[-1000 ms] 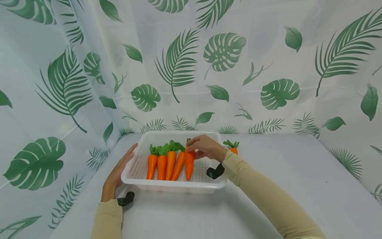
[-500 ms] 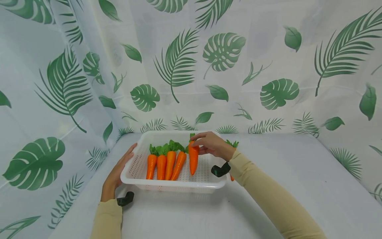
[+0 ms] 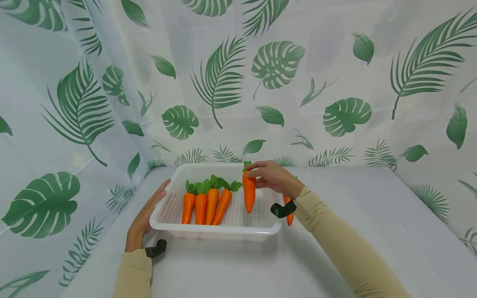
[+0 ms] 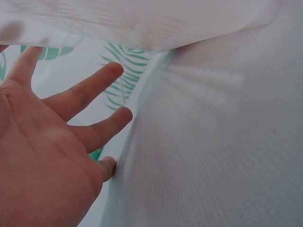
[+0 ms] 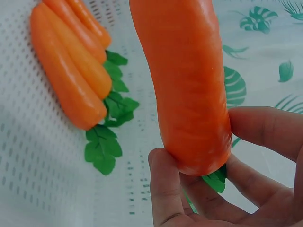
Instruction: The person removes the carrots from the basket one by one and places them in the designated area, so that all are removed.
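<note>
My right hand point(image 3: 275, 176) pinches an orange carrot point(image 3: 249, 192) near its leafy top and holds it above the right half of a white perforated basket point(image 3: 216, 232). In the right wrist view the thumb and fingers sit around the thick end of that carrot point(image 5: 189, 85). Several more carrots point(image 3: 212, 207) lie side by side in the basket's left half, green leaves toward the back. My left hand point(image 3: 149, 209) lies along the basket's left side with straight fingers. The left wrist view shows those fingers spread apart, close to the translucent basket point(image 4: 118, 23).
Another carrot point(image 3: 290, 215) lies on the table just right of the basket, partly hidden by my right wrist. The white tabletop point(image 3: 357, 198) stretches to the right. A leaf-patterned curtain point(image 3: 231, 82) stands behind the table and on the left.
My right hand has lifted the carrot out of the row, moving it up and to the right. The left hand and the basket have stayed in place.
</note>
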Motion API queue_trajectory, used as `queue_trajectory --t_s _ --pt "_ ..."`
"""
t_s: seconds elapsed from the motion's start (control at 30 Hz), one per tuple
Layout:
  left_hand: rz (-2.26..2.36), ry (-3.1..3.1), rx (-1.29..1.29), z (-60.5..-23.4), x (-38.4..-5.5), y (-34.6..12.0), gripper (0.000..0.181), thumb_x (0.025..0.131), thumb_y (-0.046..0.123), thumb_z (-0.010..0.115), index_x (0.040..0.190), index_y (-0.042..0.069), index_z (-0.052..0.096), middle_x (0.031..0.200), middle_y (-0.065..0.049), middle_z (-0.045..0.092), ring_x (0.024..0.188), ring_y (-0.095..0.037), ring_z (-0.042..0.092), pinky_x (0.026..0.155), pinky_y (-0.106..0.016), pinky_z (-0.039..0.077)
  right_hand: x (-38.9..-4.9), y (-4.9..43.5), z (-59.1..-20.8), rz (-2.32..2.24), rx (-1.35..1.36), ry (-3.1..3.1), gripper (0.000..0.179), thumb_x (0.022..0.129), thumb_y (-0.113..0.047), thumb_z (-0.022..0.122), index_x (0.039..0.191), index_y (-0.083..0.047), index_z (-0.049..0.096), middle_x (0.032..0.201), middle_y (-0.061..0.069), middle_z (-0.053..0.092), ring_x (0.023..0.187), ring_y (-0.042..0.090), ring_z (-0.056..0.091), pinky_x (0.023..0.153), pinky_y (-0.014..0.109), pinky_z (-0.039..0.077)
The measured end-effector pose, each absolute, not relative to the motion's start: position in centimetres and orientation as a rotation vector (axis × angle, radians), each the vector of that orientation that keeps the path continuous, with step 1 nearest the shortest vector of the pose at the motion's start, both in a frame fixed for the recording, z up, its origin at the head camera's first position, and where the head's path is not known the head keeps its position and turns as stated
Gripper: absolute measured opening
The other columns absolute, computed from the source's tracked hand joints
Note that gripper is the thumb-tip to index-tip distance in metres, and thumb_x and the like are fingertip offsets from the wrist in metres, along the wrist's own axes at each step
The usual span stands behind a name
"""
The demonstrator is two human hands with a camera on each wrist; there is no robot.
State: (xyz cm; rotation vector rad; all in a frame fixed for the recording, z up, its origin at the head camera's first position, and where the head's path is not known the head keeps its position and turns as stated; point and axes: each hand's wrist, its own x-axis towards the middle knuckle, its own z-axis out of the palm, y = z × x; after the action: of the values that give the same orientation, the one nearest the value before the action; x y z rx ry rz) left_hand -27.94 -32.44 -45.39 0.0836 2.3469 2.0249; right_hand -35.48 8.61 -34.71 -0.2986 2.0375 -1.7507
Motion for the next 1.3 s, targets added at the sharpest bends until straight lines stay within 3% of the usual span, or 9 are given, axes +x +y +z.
queue_trajectory --t_s 0.33,0.57,0.8,1.13,1.3 --pt "2.024 2.352 0.096 -45.5 -27.7 -32.4 0.067 0.114 0.054 0.039 0.174 0.036 0.014 0.178 -0.006 0.018 0.144 -0.042 0.037 0.110 -0.058 0.046 -35.3 10.5 -34.7 -1.813 -0.313 2.013 0.047 0.106 -0.010 0.066 0.149 0.005 0.057 0.136 0.021 0.064 0.100 0.029 0.063 0.091 0.033 0.060" --pt "2.018 2.356 0.100 -45.3 -27.8 -32.2 0.070 0.113 0.056 0.041 0.174 0.035 0.014 0.177 -0.004 0.019 0.144 -0.043 0.038 0.109 -0.059 0.046 -35.3 11.8 -34.3 -1.840 -0.316 2.008 0.048 0.107 -0.012 0.063 0.152 0.004 0.055 0.151 0.023 0.054 0.114 0.034 0.061 0.100 0.037 0.057" --pt "2.016 2.361 0.095 -45.3 -27.8 -32.4 0.068 0.112 0.057 0.041 0.173 0.040 0.016 0.177 -0.004 0.019 0.142 -0.043 0.039 0.105 -0.058 0.051 -35.4 13.6 -34.6 -1.877 -0.323 2.006 0.049 0.109 -0.012 0.060 0.153 0.006 0.052 0.155 0.024 0.049 0.122 0.035 0.059 0.110 0.042 0.051" --pt "2.008 2.349 0.174 -45.3 -27.7 -32.6 0.064 0.116 0.051 0.034 0.174 0.033 0.013 0.176 -0.011 0.020 0.139 -0.039 0.037 0.098 -0.037 0.053 -35.3 16.0 -35.5 -1.904 -0.343 2.008 0.051 0.109 -0.014 0.060 0.154 0.008 0.049 0.152 0.024 0.050 0.118 0.032 0.061 0.105 0.039 0.054" --pt "2.014 2.336 0.188 -45.4 -27.8 -32.6 0.064 0.116 0.050 0.033 0.174 0.032 0.012 0.176 -0.010 0.020 0.139 -0.039 0.037 0.097 -0.035 0.054 -35.3 17.0 -35.8 -1.902 -0.342 2.026 0.052 0.110 -0.014 0.059 0.155 0.008 0.047 0.153 0.023 0.049 0.119 0.031 0.059 0.102 0.035 0.054"
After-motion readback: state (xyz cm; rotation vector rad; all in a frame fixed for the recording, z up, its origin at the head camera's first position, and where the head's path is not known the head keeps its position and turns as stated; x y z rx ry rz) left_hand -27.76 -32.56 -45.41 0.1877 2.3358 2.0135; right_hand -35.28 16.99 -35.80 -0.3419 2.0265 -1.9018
